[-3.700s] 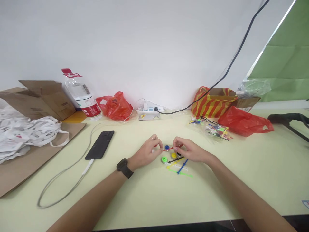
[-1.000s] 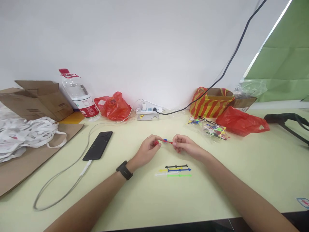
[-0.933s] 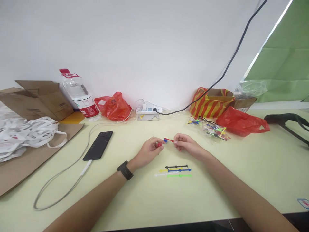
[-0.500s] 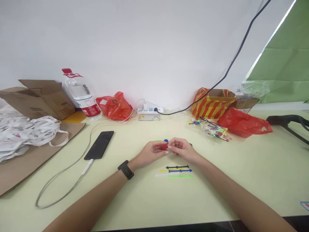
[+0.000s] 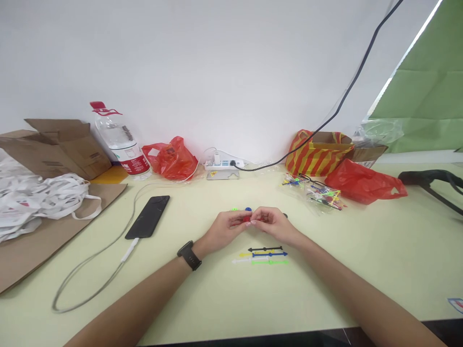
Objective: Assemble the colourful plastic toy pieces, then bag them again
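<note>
My left hand (image 5: 224, 230) and my right hand (image 5: 272, 225) meet fingertip to fingertip over the pale yellow table (image 5: 379, 250). Both pinch a small red plastic piece (image 5: 246, 219) between them. Just behind the fingers lie a green disc (image 5: 234, 209) and a blue disc (image 5: 248, 209). Nearer to me, several thin plastic sticks (image 5: 265, 255) in black, yellow, blue, white and green lie side by side. A black watch (image 5: 188, 255) is on my left wrist.
A black phone (image 5: 147, 223) with a grey cable lies left. White straps on cardboard (image 5: 43, 202) sit far left. At the back stand a water bottle (image 5: 121, 142), red bags (image 5: 172, 159), a power strip (image 5: 222, 166), a striped bag (image 5: 316, 152) and a packet of coloured parts (image 5: 318, 193).
My hands have come together. A second ago they held a red stick with a blue disc stretched between them; now they pinch a red piece, and the blue disc lies on the table behind.
</note>
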Available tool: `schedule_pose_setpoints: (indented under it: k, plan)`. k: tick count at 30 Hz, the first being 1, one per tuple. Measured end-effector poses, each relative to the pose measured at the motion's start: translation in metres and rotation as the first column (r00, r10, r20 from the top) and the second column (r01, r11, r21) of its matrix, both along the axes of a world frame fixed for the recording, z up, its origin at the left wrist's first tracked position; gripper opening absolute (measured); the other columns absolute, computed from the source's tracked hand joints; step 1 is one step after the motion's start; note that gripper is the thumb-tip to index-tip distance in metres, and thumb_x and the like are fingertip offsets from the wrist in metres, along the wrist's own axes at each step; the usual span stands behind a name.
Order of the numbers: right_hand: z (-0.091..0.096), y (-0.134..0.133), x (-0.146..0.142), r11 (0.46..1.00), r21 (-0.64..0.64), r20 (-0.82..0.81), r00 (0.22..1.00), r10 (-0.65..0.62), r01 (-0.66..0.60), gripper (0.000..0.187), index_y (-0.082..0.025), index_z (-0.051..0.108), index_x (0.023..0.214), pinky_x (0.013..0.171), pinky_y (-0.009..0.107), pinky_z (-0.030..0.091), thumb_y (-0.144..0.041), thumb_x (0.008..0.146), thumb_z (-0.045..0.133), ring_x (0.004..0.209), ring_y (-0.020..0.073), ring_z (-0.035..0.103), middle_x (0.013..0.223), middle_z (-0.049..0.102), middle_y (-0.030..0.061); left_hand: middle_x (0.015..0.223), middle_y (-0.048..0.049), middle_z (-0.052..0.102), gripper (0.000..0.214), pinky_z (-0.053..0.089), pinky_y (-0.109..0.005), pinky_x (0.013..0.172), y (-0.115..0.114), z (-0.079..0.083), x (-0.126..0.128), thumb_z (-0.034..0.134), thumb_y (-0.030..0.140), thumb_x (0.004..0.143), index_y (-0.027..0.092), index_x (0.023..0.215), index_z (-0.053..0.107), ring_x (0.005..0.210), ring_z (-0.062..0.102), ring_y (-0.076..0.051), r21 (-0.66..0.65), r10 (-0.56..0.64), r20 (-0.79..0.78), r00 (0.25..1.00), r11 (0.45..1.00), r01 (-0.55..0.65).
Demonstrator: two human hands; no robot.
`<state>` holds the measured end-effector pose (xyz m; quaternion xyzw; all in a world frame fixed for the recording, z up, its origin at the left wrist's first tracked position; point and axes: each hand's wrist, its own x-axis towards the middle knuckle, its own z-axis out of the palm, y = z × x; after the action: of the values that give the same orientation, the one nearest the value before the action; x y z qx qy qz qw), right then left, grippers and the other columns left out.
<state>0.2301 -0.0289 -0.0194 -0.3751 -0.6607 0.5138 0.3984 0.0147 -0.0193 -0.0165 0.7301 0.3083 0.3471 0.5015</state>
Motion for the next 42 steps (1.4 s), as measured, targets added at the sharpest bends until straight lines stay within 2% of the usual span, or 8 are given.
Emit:
schedule_pose_setpoints:
  k: [9, 15, 22, 26, 30, 35, 39, 42]
  plan:
    - [0.003, -0.003, 0.001, 0.999, 0.038, 0.025, 1.0, 0.008, -0.009, 0.022, -0.017, 0.07, 0.093, 0.064, 0.028, 0.041, -0.039, 0.091, 0.07, 0.071, 0.0144, 0.054, 0.082, 0.066, 0.0026, 0.107, -0.0066, 0.075, 0.025, 0.053, -0.029, 0.079, 0.0, 0.002, -0.006, 0.056, 0.031, 0.102, 0.022, 0.118, 0.072, 0.092, 0.067, -0.019, 0.31, 0.06, -0.179, 0.982, 0.951, -0.001]
    - [0.004, -0.001, 0.003, 0.999, 0.054, 0.05, 0.999, -0.004, 0.001, 0.022, -0.017, 0.068, 0.097, 0.062, 0.027, 0.04, -0.039, 0.092, 0.068, 0.069, 0.0137, 0.052, 0.086, 0.065, 0.003, 0.107, -0.0061, 0.074, 0.025, 0.051, -0.028, 0.078, 0.001, 0.001, -0.007, 0.053, 0.029, 0.103, 0.023, 0.119, 0.072, 0.092, 0.067, -0.018, 0.336, 0.069, -0.208, 0.976, 0.942, 0.005]
    - [0.013, -0.003, 0.006, 0.999, 0.047, 0.056, 0.998, -0.006, 0.003, 0.026, -0.017, 0.068, 0.093, 0.062, 0.027, 0.04, -0.042, 0.091, 0.07, 0.068, 0.0131, 0.051, 0.078, 0.061, 0.001, 0.105, -0.0061, 0.077, 0.024, 0.05, -0.028, 0.077, -0.003, 0.012, -0.007, 0.056, 0.028, 0.102, 0.023, 0.116, 0.075, 0.088, 0.068, -0.018, 0.346, 0.072, -0.179, 0.981, 0.938, -0.005]
    - [0.015, -0.001, 0.009, 1.0, 0.021, -0.004, 1.0, -0.016, 0.016, 0.027, -0.017, 0.067, 0.094, 0.06, 0.027, 0.043, -0.044, 0.09, 0.072, 0.065, 0.0124, 0.053, 0.079, 0.061, 0.001, 0.102, -0.0088, 0.077, 0.023, 0.052, -0.029, 0.077, -0.003, 0.015, -0.006, 0.063, 0.034, 0.098, 0.02, 0.111, 0.077, 0.089, 0.069, -0.021, 0.236, 0.063, -0.085, 0.994, 0.971, -0.042]
    - [0.014, 0.004, 0.013, 0.999, 0.0, -0.114, 0.993, -0.038, 0.038, 0.028, -0.018, 0.067, 0.097, 0.06, 0.028, 0.046, -0.044, 0.089, 0.074, 0.063, 0.012, 0.055, 0.081, 0.062, 0.001, 0.104, -0.0123, 0.076, 0.029, 0.055, -0.032, 0.083, -0.001, 0.017, -0.006, 0.063, 0.04, 0.098, 0.016, 0.105, 0.077, 0.094, 0.069, -0.023, -0.02, -0.033, 0.029, 0.999, 0.999, 0.034]
    - [0.013, 0.007, 0.017, 0.999, -0.047, -0.236, 0.972, -0.017, 0.006, 0.026, -0.019, 0.067, 0.098, 0.066, 0.03, 0.049, -0.043, 0.089, 0.075, 0.066, 0.0131, 0.058, 0.08, 0.063, 0.0004, 0.121, -0.0133, 0.072, 0.035, 0.053, -0.033, 0.085, 0.002, 0.02, -0.006, 0.068, 0.038, 0.096, 0.019, 0.125, 0.071, 0.101, 0.068, -0.023, -0.17, -0.032, 0.072, 0.997, 0.984, 0.044]
    - [0.013, 0.005, 0.014, 0.998, -0.062, -0.266, 0.964, 0.004, -0.022, 0.025, -0.02, 0.067, 0.098, 0.069, 0.03, 0.049, -0.042, 0.09, 0.074, 0.069, 0.0133, 0.059, 0.082, 0.062, 0.0004, 0.119, -0.0142, 0.072, 0.036, 0.052, -0.037, 0.088, 0.002, 0.019, -0.006, 0.071, 0.038, 0.094, 0.018, 0.123, 0.071, 0.101, 0.069, -0.024, -0.304, -0.084, 0.147, 0.986, 0.944, 0.126]
    - [0.011, 0.003, 0.009, 0.999, -0.035, -0.221, 0.975, -0.013, 0.006, 0.026, -0.021, 0.065, 0.103, 0.07, 0.032, 0.051, -0.044, 0.092, 0.071, 0.07, 0.0141, 0.06, 0.089, 0.061, 0.0017, 0.108, -0.0115, 0.074, 0.033, 0.052, -0.034, 0.082, 0.002, 0.02, -0.005, 0.079, 0.035, 0.087, 0.018, 0.115, 0.073, 0.094, 0.069, -0.022, -0.347, -0.053, 0.2, 0.978, 0.93, 0.122]
